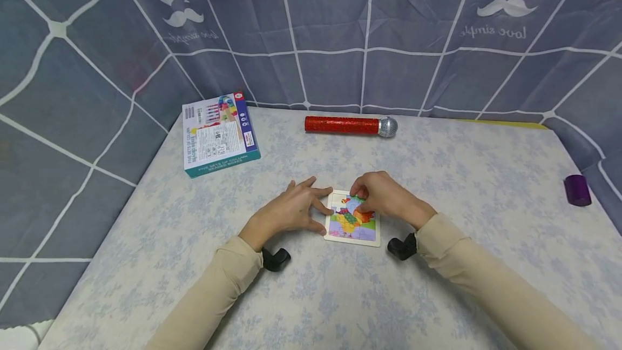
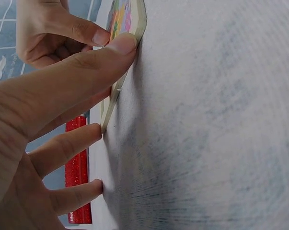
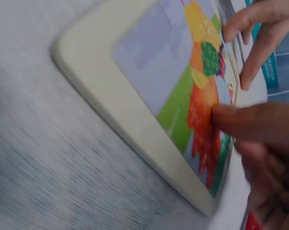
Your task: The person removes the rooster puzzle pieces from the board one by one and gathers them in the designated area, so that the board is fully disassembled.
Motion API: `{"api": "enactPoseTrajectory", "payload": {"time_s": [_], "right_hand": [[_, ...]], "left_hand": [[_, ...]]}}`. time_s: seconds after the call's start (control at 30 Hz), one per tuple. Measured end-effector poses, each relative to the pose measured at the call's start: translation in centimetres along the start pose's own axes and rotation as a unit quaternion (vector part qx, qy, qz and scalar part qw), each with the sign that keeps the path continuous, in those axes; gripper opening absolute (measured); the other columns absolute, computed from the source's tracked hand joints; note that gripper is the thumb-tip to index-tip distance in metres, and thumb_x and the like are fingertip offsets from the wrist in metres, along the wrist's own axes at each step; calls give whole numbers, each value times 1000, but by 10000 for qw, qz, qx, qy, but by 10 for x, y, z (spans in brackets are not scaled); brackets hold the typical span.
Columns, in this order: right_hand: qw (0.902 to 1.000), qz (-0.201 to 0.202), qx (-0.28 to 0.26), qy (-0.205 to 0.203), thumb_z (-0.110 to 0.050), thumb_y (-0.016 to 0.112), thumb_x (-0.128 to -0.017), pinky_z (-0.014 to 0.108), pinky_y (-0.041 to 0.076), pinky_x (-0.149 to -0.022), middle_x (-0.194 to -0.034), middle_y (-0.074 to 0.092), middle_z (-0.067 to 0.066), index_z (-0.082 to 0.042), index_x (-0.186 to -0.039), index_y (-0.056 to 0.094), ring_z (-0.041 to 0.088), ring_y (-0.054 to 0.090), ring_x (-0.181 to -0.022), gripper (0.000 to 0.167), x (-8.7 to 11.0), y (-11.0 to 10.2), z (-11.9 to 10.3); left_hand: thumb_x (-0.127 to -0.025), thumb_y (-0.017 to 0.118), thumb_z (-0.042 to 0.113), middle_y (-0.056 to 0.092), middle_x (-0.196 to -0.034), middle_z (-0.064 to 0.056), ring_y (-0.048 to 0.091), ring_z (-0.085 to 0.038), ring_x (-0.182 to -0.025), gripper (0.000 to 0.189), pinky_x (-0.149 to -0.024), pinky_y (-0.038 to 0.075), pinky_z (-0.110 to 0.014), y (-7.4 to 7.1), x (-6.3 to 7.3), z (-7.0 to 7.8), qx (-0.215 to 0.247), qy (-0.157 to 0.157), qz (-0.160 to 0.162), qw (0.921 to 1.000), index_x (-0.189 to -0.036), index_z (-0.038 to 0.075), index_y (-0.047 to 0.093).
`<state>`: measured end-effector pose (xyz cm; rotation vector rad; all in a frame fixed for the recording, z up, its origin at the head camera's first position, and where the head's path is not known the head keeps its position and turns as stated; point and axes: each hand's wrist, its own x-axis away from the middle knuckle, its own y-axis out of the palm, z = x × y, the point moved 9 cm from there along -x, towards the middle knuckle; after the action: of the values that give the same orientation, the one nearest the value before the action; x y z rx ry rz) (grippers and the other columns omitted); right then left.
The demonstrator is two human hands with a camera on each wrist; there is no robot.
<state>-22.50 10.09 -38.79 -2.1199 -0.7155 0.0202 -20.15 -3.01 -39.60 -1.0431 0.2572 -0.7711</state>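
A small square jigsaw puzzle point(image 1: 352, 242) lies on the table, showing a colourful bird inside a cream frame. My left hand point(image 1: 293, 209) is at its left side, fingers spread and fairly straight. In the left wrist view the left thumb point(image 2: 122, 45) rests on the frame's corner, another fingertip touches the frame edge, and one finger sits on the tablecloth. My right hand point(image 1: 386, 196) grips the puzzle's upper right part. Its thumb point(image 3: 228, 117) presses on the orange tail while its other fingers curl near the far edge, partly hidden.
A boxed bead set point(image 1: 218, 134) lies at the back left. Behind the puzzle is a red glittery microphone point(image 1: 342, 125) with a silver head. A purple cylinder point(image 1: 577, 190) stands by the right edge. Grey-blue checked curtains point(image 1: 330, 26) hang along the table's back and sides.
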Motion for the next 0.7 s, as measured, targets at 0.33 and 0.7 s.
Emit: {"api": "enactPoseTrajectory", "payload": {"time_s": [0.33, 0.7], "right_hand": [[9957, -623, 78, -681, 9, 70, -78, 26, 50, -70, -90, 62, 3, -3, -106, 73, 16, 53, -81, 31, -8, 9, -14], [9929, -576, 35, -1037, 13, 71, -78, 27, 48, -71, -87, 60, 3, -3, -101, 71, 17, 53, -80, 28, -11, 7, -13]], "left_hand": [[-72, 88, 35, 46, -149, 0, 17, -39, -147, 42, -108, 12, -73, 1, 0, 0, 114, -26, -15, 9999, -111, 22, 77], [-72, 88, 34, 46, -149, 0, 17, -39, -147, 43, -108, 12, -73, 0, 0, -1, 98, -58, -26, 9999, -111, 21, 77]]}}
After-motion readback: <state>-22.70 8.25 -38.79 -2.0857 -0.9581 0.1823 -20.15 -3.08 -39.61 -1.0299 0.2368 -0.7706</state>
